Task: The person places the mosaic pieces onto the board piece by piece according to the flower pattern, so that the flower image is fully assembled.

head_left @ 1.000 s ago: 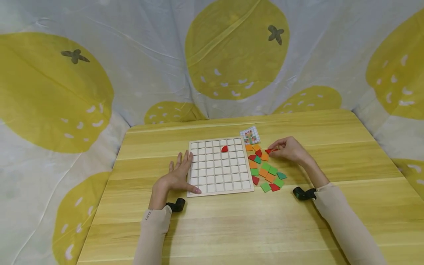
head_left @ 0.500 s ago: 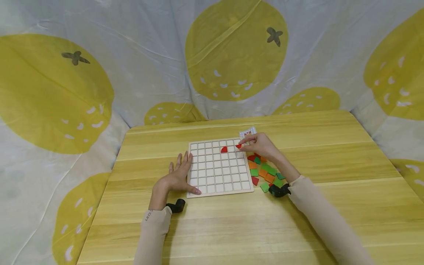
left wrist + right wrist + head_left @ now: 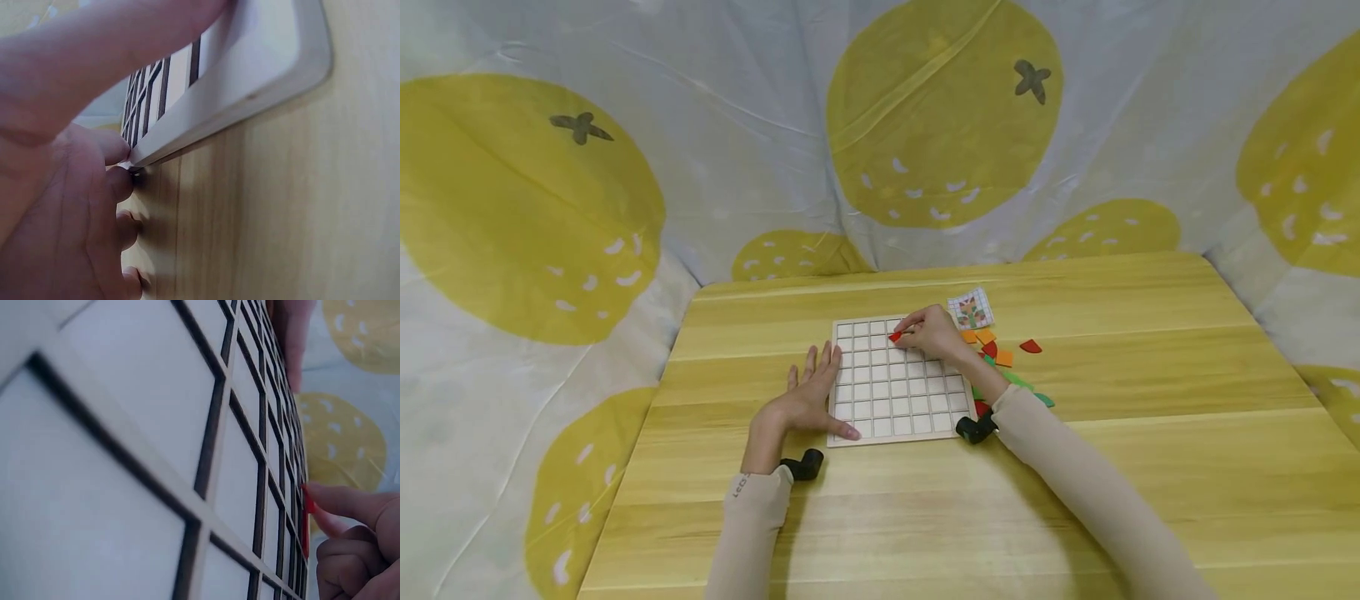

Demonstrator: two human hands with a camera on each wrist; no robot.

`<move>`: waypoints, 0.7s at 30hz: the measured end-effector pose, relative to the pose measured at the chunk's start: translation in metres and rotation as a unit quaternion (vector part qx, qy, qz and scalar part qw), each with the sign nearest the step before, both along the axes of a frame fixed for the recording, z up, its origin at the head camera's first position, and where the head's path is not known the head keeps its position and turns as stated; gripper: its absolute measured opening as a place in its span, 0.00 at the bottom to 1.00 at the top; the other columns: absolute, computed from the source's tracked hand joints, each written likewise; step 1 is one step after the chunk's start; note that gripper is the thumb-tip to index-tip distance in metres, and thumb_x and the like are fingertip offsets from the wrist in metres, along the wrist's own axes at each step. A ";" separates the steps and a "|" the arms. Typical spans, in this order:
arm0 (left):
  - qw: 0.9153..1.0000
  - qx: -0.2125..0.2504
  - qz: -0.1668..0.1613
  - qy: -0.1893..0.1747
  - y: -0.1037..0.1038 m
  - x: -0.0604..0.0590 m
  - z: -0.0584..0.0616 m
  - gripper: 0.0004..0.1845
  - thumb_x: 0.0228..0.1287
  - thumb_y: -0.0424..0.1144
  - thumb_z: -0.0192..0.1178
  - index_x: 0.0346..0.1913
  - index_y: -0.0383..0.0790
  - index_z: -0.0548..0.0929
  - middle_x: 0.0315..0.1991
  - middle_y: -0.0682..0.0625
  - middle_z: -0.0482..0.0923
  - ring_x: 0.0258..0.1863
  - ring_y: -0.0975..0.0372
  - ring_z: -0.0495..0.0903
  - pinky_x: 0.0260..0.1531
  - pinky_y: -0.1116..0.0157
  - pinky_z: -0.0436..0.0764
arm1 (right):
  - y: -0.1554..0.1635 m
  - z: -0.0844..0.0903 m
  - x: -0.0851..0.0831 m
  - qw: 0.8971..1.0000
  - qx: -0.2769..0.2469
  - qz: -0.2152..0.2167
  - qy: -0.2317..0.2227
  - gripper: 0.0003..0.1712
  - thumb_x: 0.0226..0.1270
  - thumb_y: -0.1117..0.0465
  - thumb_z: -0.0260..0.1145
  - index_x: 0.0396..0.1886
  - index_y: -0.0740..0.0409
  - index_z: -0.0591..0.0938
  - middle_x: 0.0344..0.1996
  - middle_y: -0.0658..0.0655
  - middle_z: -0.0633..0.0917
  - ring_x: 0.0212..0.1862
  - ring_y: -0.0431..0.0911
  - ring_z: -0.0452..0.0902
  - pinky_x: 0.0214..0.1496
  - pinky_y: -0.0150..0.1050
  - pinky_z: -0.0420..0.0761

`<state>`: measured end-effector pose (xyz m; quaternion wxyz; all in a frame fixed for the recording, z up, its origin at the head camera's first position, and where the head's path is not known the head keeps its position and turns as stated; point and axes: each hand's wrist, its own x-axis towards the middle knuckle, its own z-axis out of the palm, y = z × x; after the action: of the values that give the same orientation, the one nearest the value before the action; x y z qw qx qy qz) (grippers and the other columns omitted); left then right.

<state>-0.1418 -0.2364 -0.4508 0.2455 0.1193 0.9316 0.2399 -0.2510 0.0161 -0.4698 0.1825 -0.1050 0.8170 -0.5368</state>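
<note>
Leftward across the grid board [image 3: 898, 379] the right hand [image 3: 934, 333] has travelled since half a second ago, away from the loose tiles [image 3: 1000, 358] off the board's right edge. Its fingertips pinch a red tile [image 3: 895, 337], probably quarter-round, over the board's far rows. The left hand [image 3: 805, 400] lies flat, fingers straight, against the board's left edge.

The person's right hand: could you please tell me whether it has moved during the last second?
Yes. The right hand moved left from the loose coloured tiles onto the white grid board.
</note>
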 end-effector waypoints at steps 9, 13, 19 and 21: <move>1.000 0.007 0.004 -0.010 -0.001 -0.001 -0.001 0.78 0.48 0.57 0.81 0.83 0.37 0.28 0.83 0.41 0.16 0.81 0.44 0.13 0.76 0.35 0.20 | -0.002 -0.002 0.000 1.000 0.011 -0.014 0.012 0.09 0.60 0.64 0.79 0.41 0.60 0.92 0.10 0.47 0.71 0.16 0.39 0.55 0.23 0.32 0.58; 1.000 0.010 0.005 -0.011 -0.001 -0.001 -0.001 0.78 0.48 0.58 0.81 0.83 0.38 0.29 0.83 0.41 0.16 0.81 0.44 0.13 0.76 0.35 0.20 | -0.003 -0.004 0.001 1.000 0.007 -0.022 0.016 0.08 0.60 0.65 0.79 0.39 0.60 0.92 0.12 0.48 0.74 0.17 0.39 0.55 0.23 0.31 0.58; 1.000 0.013 0.006 -0.010 -0.001 -0.002 -0.002 0.79 0.47 0.57 0.81 0.83 0.37 0.28 0.83 0.42 0.16 0.81 0.44 0.13 0.76 0.35 0.20 | -0.004 -0.006 0.000 0.999 -0.004 -0.036 0.008 0.08 0.59 0.66 0.79 0.39 0.62 0.92 0.20 0.49 0.83 0.16 0.38 0.55 0.22 0.30 0.58; 1.000 0.014 0.006 -0.009 -0.002 -0.002 -0.003 0.79 0.47 0.57 0.82 0.83 0.37 0.28 0.83 0.42 0.16 0.81 0.44 0.13 0.76 0.34 0.20 | -0.004 -0.006 0.000 0.999 -0.009 -0.040 0.002 0.08 0.59 0.67 0.79 0.39 0.62 0.92 0.21 0.49 0.85 0.16 0.37 0.56 0.22 0.30 0.59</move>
<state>-0.1434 -0.2380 -0.4533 0.2511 0.1148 0.9265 0.2558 -0.2507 0.0119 -0.4755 0.1586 -0.0745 0.8162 -0.5505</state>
